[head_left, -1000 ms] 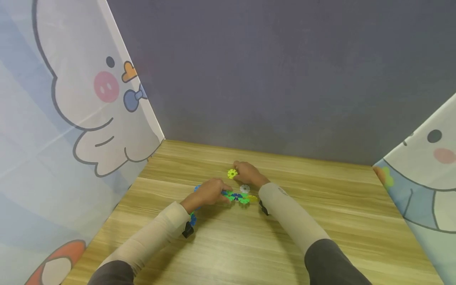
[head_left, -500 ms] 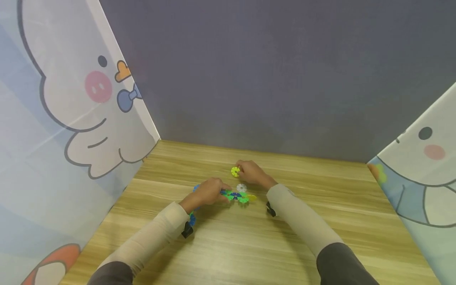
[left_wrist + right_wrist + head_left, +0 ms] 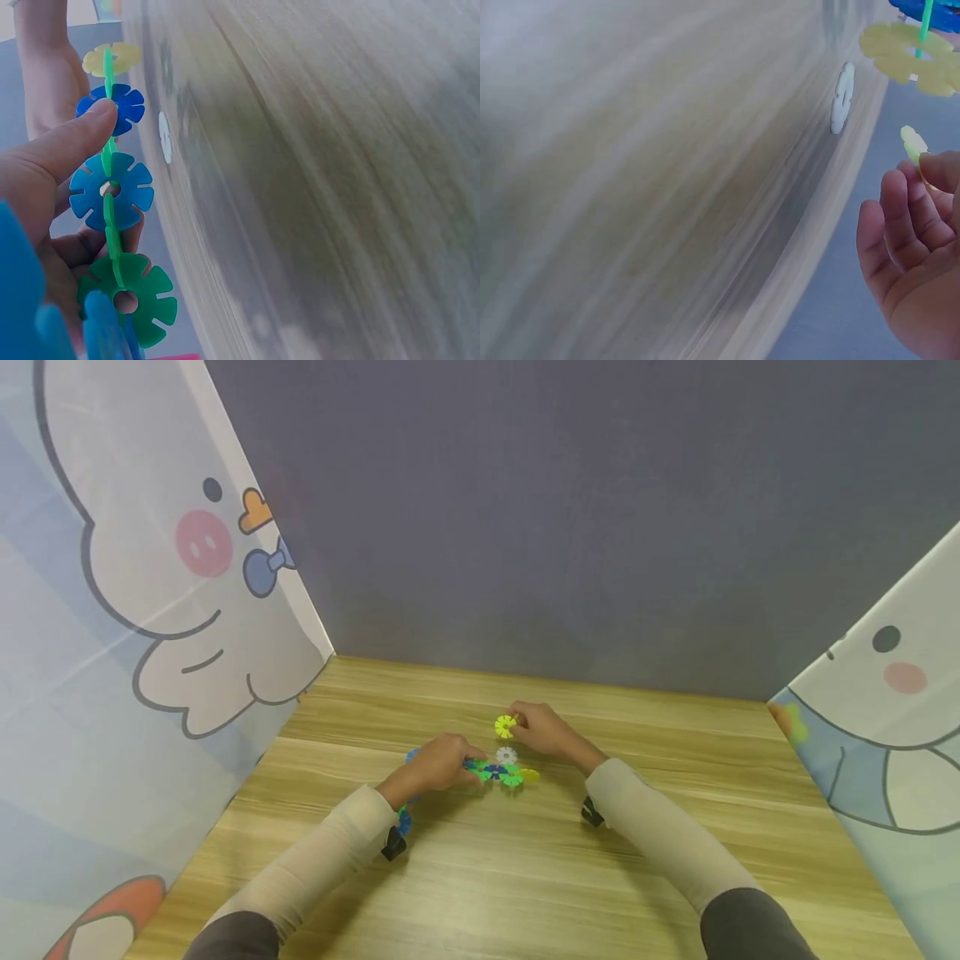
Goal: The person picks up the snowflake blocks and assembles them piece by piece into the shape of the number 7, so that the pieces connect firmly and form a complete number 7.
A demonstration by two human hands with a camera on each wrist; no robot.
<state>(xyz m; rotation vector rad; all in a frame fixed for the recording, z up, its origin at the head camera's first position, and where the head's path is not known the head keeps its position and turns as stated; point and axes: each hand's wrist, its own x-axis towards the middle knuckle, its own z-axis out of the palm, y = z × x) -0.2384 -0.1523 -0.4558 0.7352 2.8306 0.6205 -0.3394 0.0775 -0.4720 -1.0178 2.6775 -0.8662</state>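
My left hand (image 3: 441,762) grips a chain of slotted interlocking discs, its thumb across a dark blue disc (image 3: 130,112) and fingers behind. Blue discs (image 3: 135,180) and green discs (image 3: 154,289) alternate along it, and a yellow disc (image 3: 530,775) forms its right end. In the head view, part of the chain hides behind the left hand and wrist. Beyond the chain, my right hand (image 3: 547,731) pinches a single yellow-green disc (image 3: 499,724) between thumb and fingertips, apart from the chain. Between that disc and the chain, a loose white disc (image 3: 501,757) lies on the table.
The wood-grain table (image 3: 480,877) meets a dark grey wall (image 3: 540,527) at the back. Cartoon-printed panels (image 3: 217,635) stand at the left and right edges. A black wrist device (image 3: 393,843) hangs under the left sleeve.
My right hand has drawn slightly right with the yellow-green disc, its forearm swinging outward. The left hand keeps its grip on the chain almost unmoved. The head view has turned slightly right.
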